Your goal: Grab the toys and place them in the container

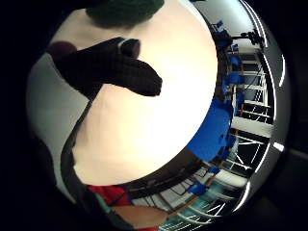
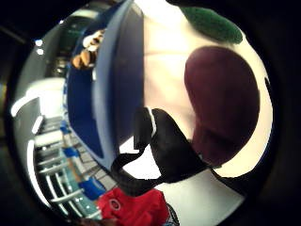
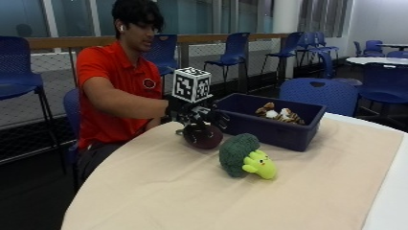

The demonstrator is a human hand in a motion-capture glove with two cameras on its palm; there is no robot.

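Observation:
A dark maroon plush toy [image 3: 203,135] lies on the beige cloth just in front of the blue container [image 3: 300,136]. My gloved right hand [image 3: 196,115] hovers right above it, fingers spread and holding nothing. The maroon toy [image 2: 221,103] fills much of the thumb side palm view, close under the palm. A gloved finger [image 1: 115,70] reaches out over the cloth. A green broccoli plush [image 3: 239,154] with a yellow-green face lies nearer the table's middle; the same broccoli plush [image 2: 211,23] shows beyond the maroon toy. A tiger plush [image 3: 277,113] lies inside the container [image 2: 113,94].
The beige cloth [image 3: 191,191] covers the round table, with a white strip at the right edge. Blue chairs [image 3: 315,93] stand behind the container. The person's red shirt [image 3: 115,96] is close to the table's left edge.

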